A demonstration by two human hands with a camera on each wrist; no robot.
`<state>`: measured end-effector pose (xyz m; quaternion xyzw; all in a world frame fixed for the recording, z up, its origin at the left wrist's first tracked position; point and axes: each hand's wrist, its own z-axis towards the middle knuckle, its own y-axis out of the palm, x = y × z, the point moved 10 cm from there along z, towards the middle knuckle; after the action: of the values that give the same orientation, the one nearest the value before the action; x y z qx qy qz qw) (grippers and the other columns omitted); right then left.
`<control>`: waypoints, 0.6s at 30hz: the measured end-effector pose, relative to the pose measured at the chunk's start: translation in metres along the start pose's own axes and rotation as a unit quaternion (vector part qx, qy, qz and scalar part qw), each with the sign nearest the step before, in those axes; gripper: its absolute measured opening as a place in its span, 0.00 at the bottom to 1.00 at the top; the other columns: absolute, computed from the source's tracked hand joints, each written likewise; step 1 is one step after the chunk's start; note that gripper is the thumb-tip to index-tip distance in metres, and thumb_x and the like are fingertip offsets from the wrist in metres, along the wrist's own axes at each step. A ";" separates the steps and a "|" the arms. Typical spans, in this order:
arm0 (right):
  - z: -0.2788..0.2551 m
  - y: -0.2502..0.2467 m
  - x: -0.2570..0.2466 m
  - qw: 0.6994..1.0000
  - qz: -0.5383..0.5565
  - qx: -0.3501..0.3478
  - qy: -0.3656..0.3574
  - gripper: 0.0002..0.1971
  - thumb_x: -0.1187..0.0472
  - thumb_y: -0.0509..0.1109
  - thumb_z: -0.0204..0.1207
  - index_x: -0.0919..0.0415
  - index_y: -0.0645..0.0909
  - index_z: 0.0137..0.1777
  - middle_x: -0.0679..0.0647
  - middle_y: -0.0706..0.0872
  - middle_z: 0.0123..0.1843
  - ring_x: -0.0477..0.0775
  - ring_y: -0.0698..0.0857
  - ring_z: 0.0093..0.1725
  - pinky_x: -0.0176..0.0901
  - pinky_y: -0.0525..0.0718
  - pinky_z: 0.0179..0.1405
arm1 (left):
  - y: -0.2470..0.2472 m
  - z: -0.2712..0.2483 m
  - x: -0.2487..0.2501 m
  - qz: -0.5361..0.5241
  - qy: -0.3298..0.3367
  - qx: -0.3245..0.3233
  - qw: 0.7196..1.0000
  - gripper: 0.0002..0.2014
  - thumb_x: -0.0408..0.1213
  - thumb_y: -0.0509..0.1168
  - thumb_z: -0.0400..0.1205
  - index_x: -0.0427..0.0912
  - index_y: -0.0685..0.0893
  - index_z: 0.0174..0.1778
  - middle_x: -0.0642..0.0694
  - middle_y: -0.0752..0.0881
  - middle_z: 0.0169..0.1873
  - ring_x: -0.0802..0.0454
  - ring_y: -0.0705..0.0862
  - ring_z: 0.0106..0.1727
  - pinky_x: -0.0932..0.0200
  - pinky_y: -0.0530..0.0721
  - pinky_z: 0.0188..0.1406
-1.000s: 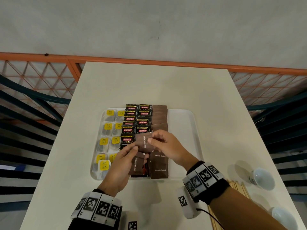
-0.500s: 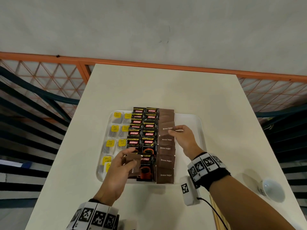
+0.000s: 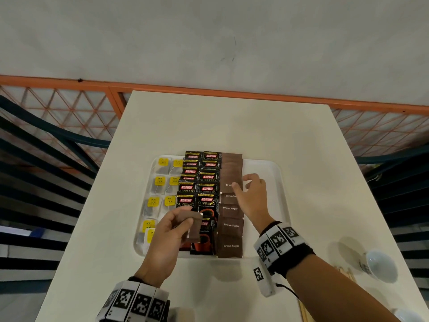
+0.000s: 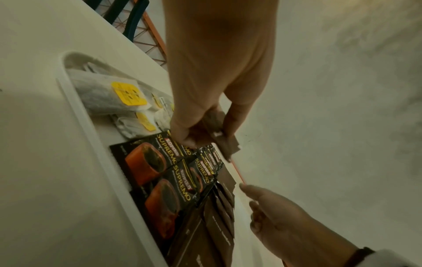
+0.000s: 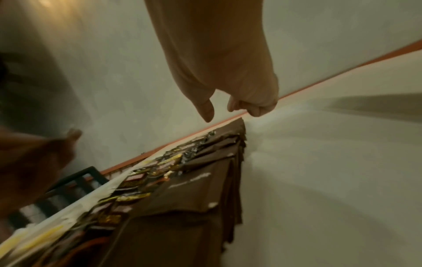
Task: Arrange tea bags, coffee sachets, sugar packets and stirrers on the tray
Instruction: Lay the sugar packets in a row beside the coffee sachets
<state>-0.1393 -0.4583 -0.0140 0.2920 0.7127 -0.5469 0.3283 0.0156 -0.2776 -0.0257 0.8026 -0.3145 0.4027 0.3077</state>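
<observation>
On the white tray (image 3: 282, 182) lie tea bags (image 3: 160, 182) with yellow tags at the left. Two columns of black coffee sachets (image 3: 207, 189) fill the middle, and a column of overlapping brown sugar packets (image 3: 231, 226) lies to their right. My left hand (image 3: 183, 217) pinches a few brown sugar packets (image 3: 193, 231) above the near coffee sachets; the left wrist view shows that grip (image 4: 212, 135) on the packets (image 4: 224, 144). My right hand (image 3: 243, 184) hovers over the middle of the sugar column and holds nothing, thumb out and fingers loosely curled (image 5: 220, 110).
Wooden stirrers (image 3: 346, 273) lie on the table right of my right forearm, beside two white cups (image 3: 378, 266) (image 3: 406, 316). The tray's right strip (image 3: 262, 163) is bare. An orange mesh railing (image 3: 69, 108) runs behind the table's far edge.
My right hand took a sugar packet from the left, laid it on the sugar column and let go. The left hand keeps its packets and has barely moved.
</observation>
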 end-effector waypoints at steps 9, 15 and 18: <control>-0.060 0.057 -0.035 0.940 0.092 -0.326 -0.051 0.13 0.59 0.70 0.76 0.62 0.80 0.58 0.52 0.86 0.51 0.43 0.84 0.43 0.32 0.82 0.35 | 0.008 0.015 0.016 -0.022 0.040 0.054 0.997 0.06 0.25 0.66 0.77 0.37 0.83 0.47 0.36 0.87 0.47 0.43 0.85 0.48 0.49 0.85 0.51; -0.024 0.043 -0.022 0.964 0.085 -0.249 -0.031 0.12 0.62 0.72 0.75 0.62 0.81 0.57 0.56 0.87 0.53 0.46 0.84 0.44 0.31 0.80 0.35 | 0.000 0.015 0.005 0.001 0.015 0.066 0.998 0.07 0.27 0.63 0.81 0.41 0.84 0.47 0.43 0.87 0.43 0.53 0.85 0.42 0.66 0.82 0.41; 0.001 0.028 -0.017 0.972 0.128 -0.194 0.015 0.14 0.67 0.68 0.76 0.57 0.75 0.61 0.52 0.84 0.52 0.47 0.84 0.44 0.32 0.82 0.34 | -0.014 0.009 0.003 0.016 0.008 0.067 0.998 0.08 0.27 0.61 0.82 0.40 0.84 0.47 0.43 0.87 0.43 0.51 0.85 0.43 0.64 0.83 0.41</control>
<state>-0.1069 -0.4539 -0.0172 0.3198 0.7670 -0.3468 0.4350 0.0314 -0.2769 -0.0314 0.8130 -0.2971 0.4345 0.2489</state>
